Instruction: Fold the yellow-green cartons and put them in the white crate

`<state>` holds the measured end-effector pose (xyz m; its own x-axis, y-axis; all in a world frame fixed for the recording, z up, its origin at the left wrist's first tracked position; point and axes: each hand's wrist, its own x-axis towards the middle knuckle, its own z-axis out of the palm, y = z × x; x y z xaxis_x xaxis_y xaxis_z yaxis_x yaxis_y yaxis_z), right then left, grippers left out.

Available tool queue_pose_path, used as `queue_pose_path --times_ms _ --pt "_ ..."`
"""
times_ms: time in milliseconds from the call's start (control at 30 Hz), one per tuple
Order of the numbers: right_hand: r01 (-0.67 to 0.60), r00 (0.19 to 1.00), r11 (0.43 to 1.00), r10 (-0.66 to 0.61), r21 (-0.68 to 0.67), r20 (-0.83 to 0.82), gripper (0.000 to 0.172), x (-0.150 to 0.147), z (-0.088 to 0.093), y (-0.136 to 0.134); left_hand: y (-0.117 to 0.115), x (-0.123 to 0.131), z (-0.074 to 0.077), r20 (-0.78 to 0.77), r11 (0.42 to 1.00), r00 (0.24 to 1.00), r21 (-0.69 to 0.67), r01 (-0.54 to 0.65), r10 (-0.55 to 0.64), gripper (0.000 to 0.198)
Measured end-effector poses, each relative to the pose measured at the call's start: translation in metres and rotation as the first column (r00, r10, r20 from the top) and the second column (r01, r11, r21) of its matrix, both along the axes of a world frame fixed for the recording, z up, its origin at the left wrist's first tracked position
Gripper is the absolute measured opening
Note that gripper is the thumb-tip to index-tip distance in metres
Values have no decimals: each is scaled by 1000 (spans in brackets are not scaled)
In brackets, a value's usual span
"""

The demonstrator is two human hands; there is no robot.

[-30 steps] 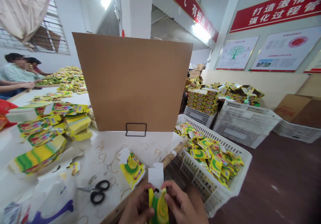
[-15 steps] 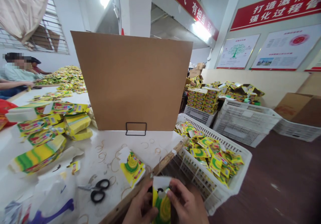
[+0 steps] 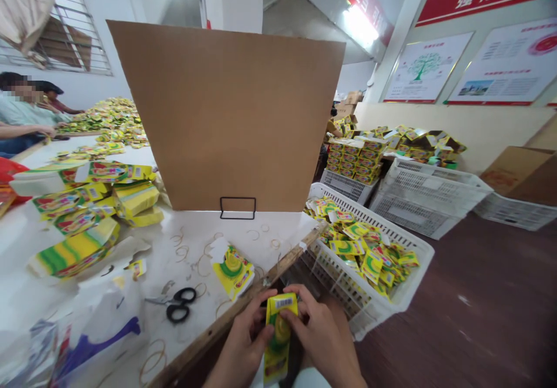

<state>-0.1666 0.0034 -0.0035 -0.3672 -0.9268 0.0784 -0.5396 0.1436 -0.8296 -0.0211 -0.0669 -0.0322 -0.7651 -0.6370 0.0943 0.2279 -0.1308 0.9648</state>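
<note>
Between my two hands I hold a small yellow and green printed carton (image 3: 278,341), upright near the table's front edge. Its top end, with a barcode, is folded over. My left hand (image 3: 250,336) grips the carton's left side, thumb on the front. My right hand (image 3: 311,324) pinches the upper right side, its thumb pressed near the top. Nearest to them on the table lies a flat carton stack (image 3: 234,270) in the same print. Black-handled scissors (image 3: 177,305) rest to the left of it.
A large brown cardboard sheet (image 3: 230,121) stands upright on the white table (image 3: 174,243). Rubber bands (image 3: 153,360) lie scattered there. To the right is a white crate (image 3: 418,272) of filled cartons. Bundled flat cartons (image 3: 78,249) sit at left, with people (image 3: 26,109) farther back.
The carton's white top flap, standing up before, is now folded down with the barcode showing. The carton and both hands sit slightly higher in view, and the camera has tilted down.
</note>
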Motion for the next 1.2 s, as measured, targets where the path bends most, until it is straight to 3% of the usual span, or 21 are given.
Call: queue_pose_path --times_ms 233,367,533,633,700,733,767,800,833,933,1033,1200 --pt "-64 998 998 64 -13 0 36 -1 -3 0 -3 2 7 -30 993 1000 122 8 -5 53" --pt "-24 999 991 28 -130 26 25 -4 4 6 -3 1 4 5 993 1000 120 -21 21 53" --pt "15 973 974 38 -226 226 20 1 -5 4 4 -5 -1 80 992 989 5 -127 126 47" --pt "105 981 960 -57 -260 187 21 -17 -12 1 3 -8 -6 114 969 968 -132 -210 226 46" --pt "339 941 868 -321 -363 111 26 -41 -12 -2 -5 -5 -10 143 899 918 -302 -316 370 45" --pt "505 839 726 -539 -467 68 28 -52 -10 -4 -11 -2 -13 157 841 876 -400 -365 455 44" --pt "566 739 616 -674 -548 5 29 -62 -7 -7 -17 2 -16 164 773 829 -491 -402 535 43" --pt "563 667 544 -743 -622 -46 29 -68 -5 -11 -24 6 -20 170 709 782 -565 -422 600 42" --pt "516 650 533 -754 -670 -99 27 -69 -3 -15 -30 10 -24 178 659 740 -617 -429 649 41" --pt "297 800 724 -545 -622 -252 20 -44 -8 -37 -43 20 -36 229 604 673 -691 -397 704 35" --pt "131 930 942 -225 -310 -291 20 -2 -25 -70 -46 23 -43 276 617 664 -704 -352 695 33" --pt "62 961 982 -107 -179 -254 21 38 -46 -116 -47 26 -44 261 684 714 -612 -398 649 31"
